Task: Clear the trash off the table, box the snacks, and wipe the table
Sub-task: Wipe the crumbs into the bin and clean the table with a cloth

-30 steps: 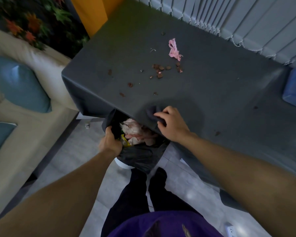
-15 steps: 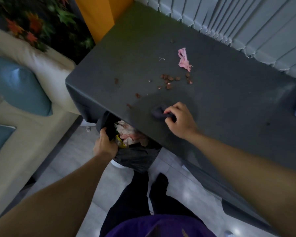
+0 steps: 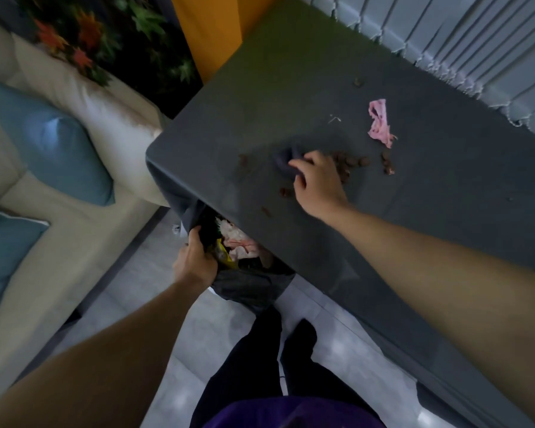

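**Inspector:** Step in hand, in my judgement: sweeping the crumbs [image 3: 348,162] off the desk [image 3: 445,196] into the bag [image 3: 250,282]. State of each grip?

**Assistant:** Right hand [image 3: 317,177]: grip closed on a dark cloth [image 3: 286,159], bunched under the fingers and pressed to the desk beyond the bag. The main crumbs lie just beside that hand. Left hand [image 3: 195,261]: grip closed on the bag's rim, holding it open just under the desk edge.

**Inspector:** Recommendation?

**Assistant:** Place the cloth on the side of the crumbs far from the bag, then draw one flat stroke toward the bag. Spread the cloth wider, since bunched it will likely shed bits at both sides. Hold the bag's mouth tight to the edge, or crumbs may reach the floor [image 3: 223,335].

**Inspector:** Other items and obstructions?

**Assistant:** A pink wrapper [image 3: 379,125] lies farther from the bag than the crumbs, apart from them. Stray crumbs sit between hand and bag. The bag holds pink and yellow trash. A sofa [image 3: 59,227] stands near the bag. The desk's overhang partly hides the bag's mouth. No snacks or box are in view.
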A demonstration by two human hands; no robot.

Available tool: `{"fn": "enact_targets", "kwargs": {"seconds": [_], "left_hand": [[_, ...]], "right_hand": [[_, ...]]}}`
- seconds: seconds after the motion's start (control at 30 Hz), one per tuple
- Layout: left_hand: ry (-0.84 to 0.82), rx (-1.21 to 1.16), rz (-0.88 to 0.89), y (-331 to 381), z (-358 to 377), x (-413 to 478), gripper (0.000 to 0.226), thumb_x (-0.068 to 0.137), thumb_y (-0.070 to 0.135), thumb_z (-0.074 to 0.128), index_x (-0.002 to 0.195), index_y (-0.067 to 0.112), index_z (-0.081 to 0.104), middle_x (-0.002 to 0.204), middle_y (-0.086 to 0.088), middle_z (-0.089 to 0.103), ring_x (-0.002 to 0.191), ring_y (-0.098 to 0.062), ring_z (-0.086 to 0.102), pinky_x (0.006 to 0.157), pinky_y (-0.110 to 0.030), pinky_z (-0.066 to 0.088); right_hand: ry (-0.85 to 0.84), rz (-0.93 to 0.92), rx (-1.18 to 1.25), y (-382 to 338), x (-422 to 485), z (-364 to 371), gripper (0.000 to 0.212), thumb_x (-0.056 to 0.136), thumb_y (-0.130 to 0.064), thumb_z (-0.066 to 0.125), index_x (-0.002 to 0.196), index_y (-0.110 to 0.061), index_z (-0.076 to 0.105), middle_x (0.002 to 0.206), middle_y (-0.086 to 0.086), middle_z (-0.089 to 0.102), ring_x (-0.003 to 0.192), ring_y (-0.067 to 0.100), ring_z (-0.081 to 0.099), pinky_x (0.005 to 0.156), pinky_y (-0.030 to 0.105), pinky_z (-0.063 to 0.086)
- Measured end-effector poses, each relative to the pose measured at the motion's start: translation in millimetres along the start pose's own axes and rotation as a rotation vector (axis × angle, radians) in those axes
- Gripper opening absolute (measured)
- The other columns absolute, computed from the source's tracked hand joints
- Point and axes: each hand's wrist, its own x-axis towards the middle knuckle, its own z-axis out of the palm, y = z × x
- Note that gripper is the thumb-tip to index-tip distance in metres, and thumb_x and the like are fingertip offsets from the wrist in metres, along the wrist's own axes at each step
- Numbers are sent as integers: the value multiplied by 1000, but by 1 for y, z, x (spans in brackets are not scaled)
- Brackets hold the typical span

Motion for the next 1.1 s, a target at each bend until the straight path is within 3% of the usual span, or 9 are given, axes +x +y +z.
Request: {"fn": "enact_targets", "kwargs": {"seconds": [0.1, 0.17, 0.27, 0.33, 0.53, 0.67, 0.73, 1.0, 1.1], "left_hand": [[-17, -2, 13, -2, 0, 2, 74, 93, 6, 46, 157, 22, 14, 135, -24, 51, 114, -43, 55, 95, -49, 48], [-31, -9, 6, -4, 1, 3, 75, 92, 5, 46, 157, 23, 13, 135, -24, 51, 113, -42, 55, 94, -50, 50], [-57, -43, 8, -6, 4, 2, 75, 90, 4, 45, 156, 22, 13, 135, -22, 50, 111, -40, 56, 94, -50, 51], [-63, -57, 8, -8, 6, 0, 76, 89, 3, 45, 156, 22, 14, 135, -21, 50, 112, -39, 55, 95, -50, 52], [-104, -57, 35, -15, 12, -11, 77, 89, 2, 46, 156, 22, 14, 138, -20, 49, 117, -38, 54, 98, -51, 51], [-99, -78, 35, -17, 20, -23, 77, 87, 1, 46, 155, 22, 16, 139, -20, 48, 121, -39, 51, 100, -51, 50], [-87, -81, 32, -19, 25, -29, 77, 87, 1, 46, 155, 22, 17, 138, -20, 50, 120, -40, 52, 99, -51, 50], [-35, -119, 48, -20, 38, -51, 76, 88, 1, 48, 155, 21, 18, 136, -20, 51, 118, -38, 53, 97, -49, 51], [-17, -113, 57, -17, 40, -53, 75, 88, 2, 49, 154, 20, 19, 134, -22, 52, 119, -39, 53, 100, -49, 49]], "right_hand": [[-119, -220, 125, -12, -22, 10, 30, 89, -14, 61, 118, -11, 71, 111, 8, 56, 107, 25, 51, 95, 26, 42], [-53, -253, 139, -14, -22, 13, 31, 89, -13, 60, 118, -12, 71, 113, 8, 56, 108, 24, 51, 95, 27, 43], [155, 55, 108, -10, -9, 14, 35, 91, -11, 56, 124, -12, 67, 119, 12, 54, 110, 32, 49, 98, 37, 44], [116, 160, 66, -11, -6, 16, 37, 93, -12, 54, 128, -13, 65, 120, 11, 53, 111, 33, 47, 99, 42, 43], [-115, -283, 130, -22, -42, 18, 31, 91, -10, 60, 119, -10, 70, 114, 9, 55, 110, 24, 48, 95, 26, 42], [97, 13, 77, -17, -42, 17, 36, 94, -11, 55, 129, -12, 65, 123, 10, 50, 113, 29, 45, 93, 35, 47], [25, 45, 52, -20, -46, 17, 38, 97, -13, 52, 134, -13, 60, 127, 8, 48, 116, 29, 42, 96, 38, 47], [-263, -438, 142, -37, -114, 27, 35, 89, -12, 58, 121, -10, 71, 114, 9, 56, 107, 27, 49, 90, 39, 51], [-213, -488, 190, -32, -128, 24, 33, 88, -10, 57, 118, -9, 72, 113, 11, 57, 104, 28, 51, 90, 33, 48]]}}
